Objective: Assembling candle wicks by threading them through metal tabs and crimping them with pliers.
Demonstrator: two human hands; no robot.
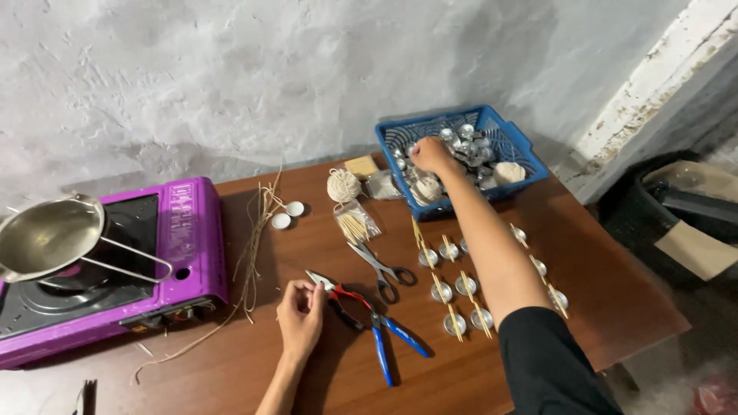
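Fingers of the right hand (pixel 430 156) were curled down into the blue plastic basket (pixel 513 144) at the far side of the brown wooden table (pixel 615 307), closing among the small silver metal cups (pixel 470 146) heaped there; whether one was actually pinched I cannot tell, since the knuckles hid it. Those cups lay directly under and just beyond the fingertips, with a ball of pale twine (pixel 508 172) near them in the basket. The left hand (pixel 300 313) rested near the table's front edge, loosely curled and grasping nothing visible, its fingertips just beside the nose of the blue-and-red-handled pliers (pixel 369 319). Steel scissors (pixel 378 267) lay just beyond the pliers. Under the right forearm stood rows of silver cups crossed by thin wooden sticks (pixel 455 296) (some hidden by the arm). Farther left lay loose strands of tan cord (pixel 252 253), and at the table's left end a purple portable stove (pixel 188 230) carried a steel pot (pixel 48 237).
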